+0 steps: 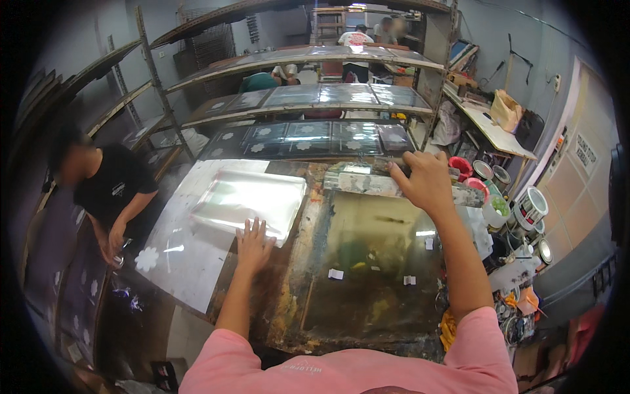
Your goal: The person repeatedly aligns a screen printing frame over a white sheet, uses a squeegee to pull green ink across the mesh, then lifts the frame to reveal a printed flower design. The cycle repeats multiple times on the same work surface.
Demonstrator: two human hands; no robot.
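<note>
On the tabletop (259,305), your biggest worry is probably the dark, stained panel (367,302) filling the right half: smears along its left rim could mark anything that drags across it. The clear film stack (246,197) lies at the far left of the tabletop, its right side past the edge of the white sheet (187,272); its slick surface could let layers slide if you press unevenly. Your left hand (254,246) rests on its near edge, fingers spread. Your right hand (425,184) curls over the paint-smeared bar (367,185) at the panel's far edge; whether it pinches the bar you can't tell, since the fingertips are hidden. The small paper tabs (335,274) on the panel could shift if your sleeve brushes them.

For room, your left arm has the brown strip between sheet and panel. Your right elbow has less: paint containers (530,207) crowd the tabletop's right edge. A co-worker (118,180) stands by the left edge, limiting wide sweeps.
</note>
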